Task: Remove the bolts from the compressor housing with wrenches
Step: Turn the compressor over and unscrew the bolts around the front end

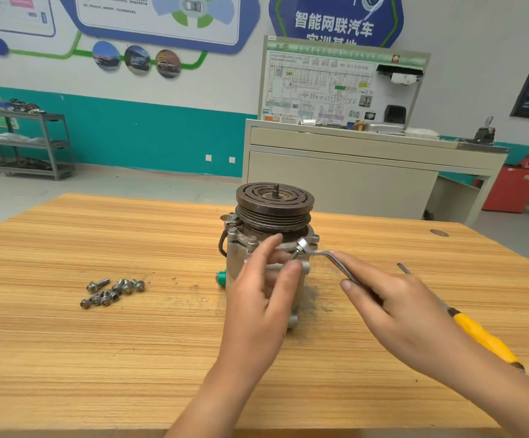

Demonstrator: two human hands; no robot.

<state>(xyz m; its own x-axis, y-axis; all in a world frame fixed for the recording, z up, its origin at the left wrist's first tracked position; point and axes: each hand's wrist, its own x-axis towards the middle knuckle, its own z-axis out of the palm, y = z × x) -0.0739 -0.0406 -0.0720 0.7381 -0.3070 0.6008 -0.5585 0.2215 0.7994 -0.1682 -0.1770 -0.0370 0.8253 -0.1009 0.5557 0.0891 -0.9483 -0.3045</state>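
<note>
1. Compressor housing, a grey cast-metal cylinder, stands upright near the middle of a striped light-wood table. A dark grooved pulley sits on top of it.
2. The left hand is directly in front of the housing and covers much of its near face. Its fingers are almost straight and grip nothing. The forefinger reaches up to the top flange, and the thumb tip lies just below the wrench's ring end; whether they touch is unclear.
3. The right hand is to the right of the housing, apart from it. Its fingers curl round the shank of a silver offset ring wrench.
4. The wrench's ring end sits on the flange at the housing's upper right edge and hides whatever is under it.
5. A heap of loose silver flanged bolts lies on the table, well to the left of the housing and both hands.
6. A yellow-handled screwdriver lies on the table beneath the right hand and forearm.
</note>
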